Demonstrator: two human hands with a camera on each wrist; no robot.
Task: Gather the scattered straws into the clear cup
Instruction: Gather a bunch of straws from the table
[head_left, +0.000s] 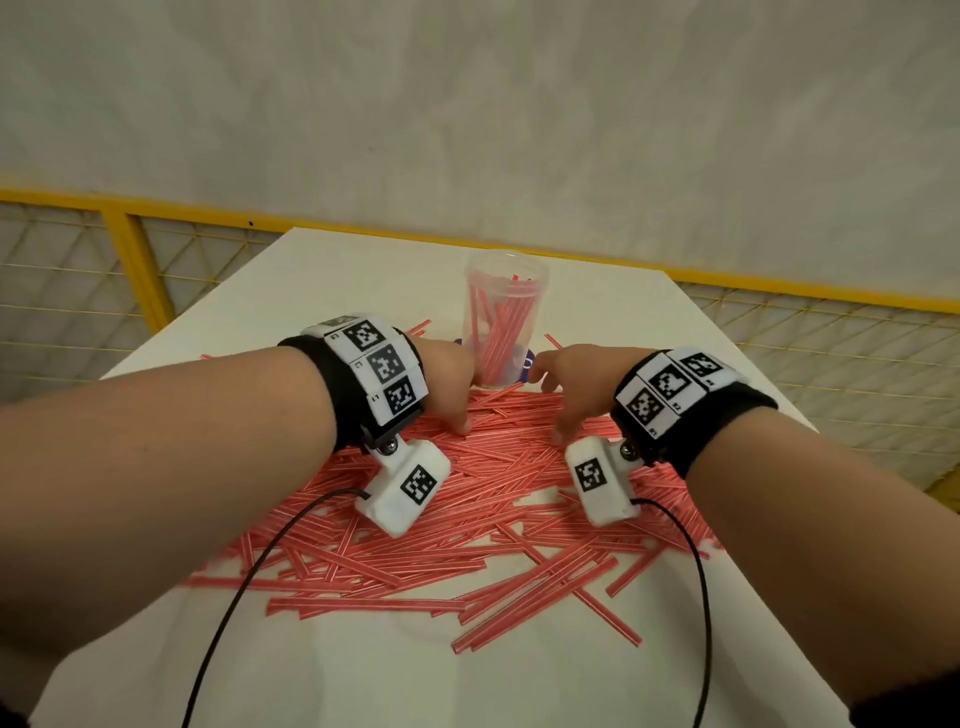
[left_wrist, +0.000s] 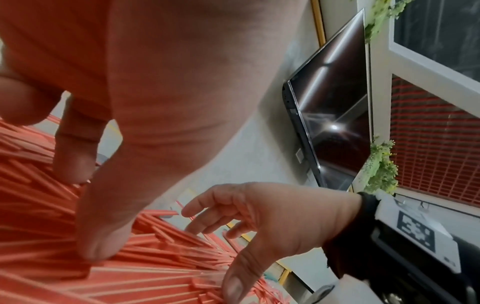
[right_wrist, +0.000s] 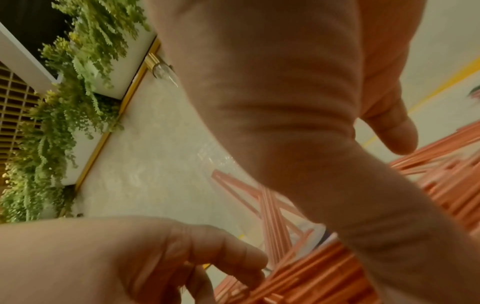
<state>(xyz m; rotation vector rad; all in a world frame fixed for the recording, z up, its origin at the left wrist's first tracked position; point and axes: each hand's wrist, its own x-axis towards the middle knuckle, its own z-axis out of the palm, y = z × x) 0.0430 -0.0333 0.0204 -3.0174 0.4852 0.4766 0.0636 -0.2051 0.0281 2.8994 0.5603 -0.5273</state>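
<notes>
Head view, left to right: left hand (head_left: 447, 382) and right hand (head_left: 569, 387) press spread, slack fingertips on the straws (head_left: 467, 519) heaped on the bench (head_left: 291, 291), each grip holding nothing, likely to rake a bundle toward the part-filled cup (head_left: 505, 325) between them.

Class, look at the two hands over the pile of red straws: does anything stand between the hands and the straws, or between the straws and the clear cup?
Nothing visible does. The left hand and right hand already reach down onto the straws, fingertips touching the pile. The clear cup stands upright just beyond the hands, its mouth open, partly filled with straws.
</notes>
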